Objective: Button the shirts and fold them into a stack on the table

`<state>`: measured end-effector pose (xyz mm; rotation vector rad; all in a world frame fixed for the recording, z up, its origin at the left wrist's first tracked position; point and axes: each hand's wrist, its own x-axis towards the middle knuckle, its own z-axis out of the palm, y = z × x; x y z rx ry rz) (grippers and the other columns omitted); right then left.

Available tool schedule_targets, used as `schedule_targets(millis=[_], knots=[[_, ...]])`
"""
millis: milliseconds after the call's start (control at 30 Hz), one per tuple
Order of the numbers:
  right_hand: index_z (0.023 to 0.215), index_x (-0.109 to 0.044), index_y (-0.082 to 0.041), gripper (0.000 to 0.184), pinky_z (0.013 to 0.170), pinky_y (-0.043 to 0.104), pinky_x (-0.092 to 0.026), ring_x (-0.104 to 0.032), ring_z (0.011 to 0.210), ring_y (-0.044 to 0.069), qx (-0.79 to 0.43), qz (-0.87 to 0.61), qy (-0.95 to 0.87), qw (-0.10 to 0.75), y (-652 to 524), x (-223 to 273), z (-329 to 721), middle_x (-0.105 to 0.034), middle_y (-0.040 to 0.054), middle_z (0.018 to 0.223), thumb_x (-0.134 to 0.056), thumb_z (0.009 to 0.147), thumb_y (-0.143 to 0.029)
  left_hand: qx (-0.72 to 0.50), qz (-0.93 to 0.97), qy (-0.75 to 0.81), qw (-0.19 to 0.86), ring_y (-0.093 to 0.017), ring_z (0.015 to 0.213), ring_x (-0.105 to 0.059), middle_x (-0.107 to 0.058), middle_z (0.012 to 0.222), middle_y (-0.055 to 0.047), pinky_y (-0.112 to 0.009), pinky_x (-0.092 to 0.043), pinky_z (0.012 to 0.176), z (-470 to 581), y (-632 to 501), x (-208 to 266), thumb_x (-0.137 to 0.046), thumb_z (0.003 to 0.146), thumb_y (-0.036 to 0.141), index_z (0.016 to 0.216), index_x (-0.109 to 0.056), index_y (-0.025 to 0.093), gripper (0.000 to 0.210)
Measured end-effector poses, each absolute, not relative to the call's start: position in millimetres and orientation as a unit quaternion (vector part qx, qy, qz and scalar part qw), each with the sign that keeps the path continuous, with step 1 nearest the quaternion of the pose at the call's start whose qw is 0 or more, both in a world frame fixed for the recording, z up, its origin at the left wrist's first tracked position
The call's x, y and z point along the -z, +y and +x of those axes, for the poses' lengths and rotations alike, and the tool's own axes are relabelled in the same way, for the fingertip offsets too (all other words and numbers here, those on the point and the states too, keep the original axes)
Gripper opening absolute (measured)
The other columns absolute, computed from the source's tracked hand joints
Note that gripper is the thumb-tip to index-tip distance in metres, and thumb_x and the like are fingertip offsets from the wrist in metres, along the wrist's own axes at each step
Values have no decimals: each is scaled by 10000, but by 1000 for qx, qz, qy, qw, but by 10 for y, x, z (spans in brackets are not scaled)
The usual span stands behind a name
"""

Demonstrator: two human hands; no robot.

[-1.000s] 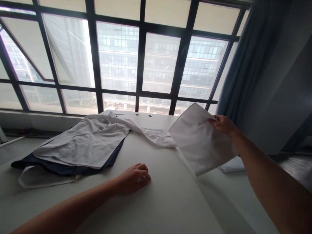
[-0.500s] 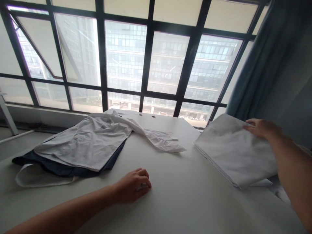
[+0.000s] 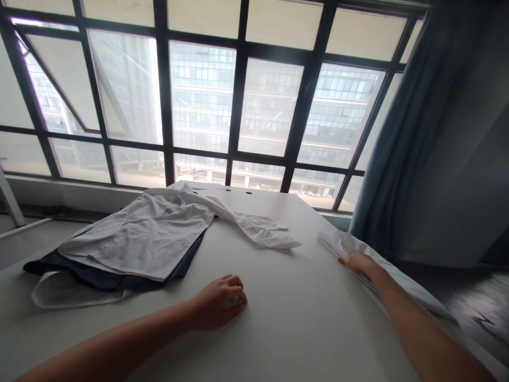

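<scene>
My left hand rests on the white table, fingers curled in towards the thumb. A whitish patch shows between them, but I cannot make out what it is. On the right, my right hand is closed at the near edge of a folded white cloth. The cloth lies low along the table's right edge, partly hidden by my forearm. To the left, a white shirt-like garment is spread over a dark blue cloth. One white sleeve-like length stretches across the table.
The white table runs towards large dark-framed windows. A blue-grey curtain hangs at the right. Beyond the table's right edge is a blurred, whitish-grey heap. A loop of white fabric pokes out below the dark cloth.
My right hand has moved left and down to the folded cloth's near edge. The cloth, raised before, now sits lower and flatter. My left hand stays in place.
</scene>
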<state>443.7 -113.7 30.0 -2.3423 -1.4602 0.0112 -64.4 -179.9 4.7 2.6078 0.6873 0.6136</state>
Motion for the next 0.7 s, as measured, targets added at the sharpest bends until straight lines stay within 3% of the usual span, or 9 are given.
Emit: schedule_targets(millis=[133,300,500,700], knots=[[1030,-684,-147,265,992,466,-418,-577,1182,403,-8,-835,-546,76,-1235,-292,4336,-675,218,1171,-633,799,-266,-222,926,243,184,-180,937,-601,-642,1012,-59,-284,-482,859,-635,-1786,-26,-584,868,243,954,-701,229,146],[1052,-697,-138,251,940,445,-432,-593,1148,384,20,-838,-545,22,-1192,-340,3950,-656,237,1185,-541,868,-206,-219,927,252,169,-169,916,-608,-645,988,-45,-269,-474,836,-589,-1759,7,-572,874,242,951,-695,234,145],[1140,-695,-126,323,968,427,-435,-602,1150,336,10,-830,-556,42,-794,-251,3294,-652,229,1205,-516,882,-202,-203,927,270,162,-166,898,-621,-650,986,-33,-257,-475,822,-554,-1771,-34,-567,863,240,963,-691,238,159],[1120,-700,-72,352,905,532,-458,-543,1203,413,-3,-845,-526,97,-520,-244,3061,-633,293,1182,-510,888,-257,-209,925,271,164,-165,892,-631,-654,1005,-44,-260,-480,830,-564,-1790,-45,-554,867,233,956,-694,232,166]])
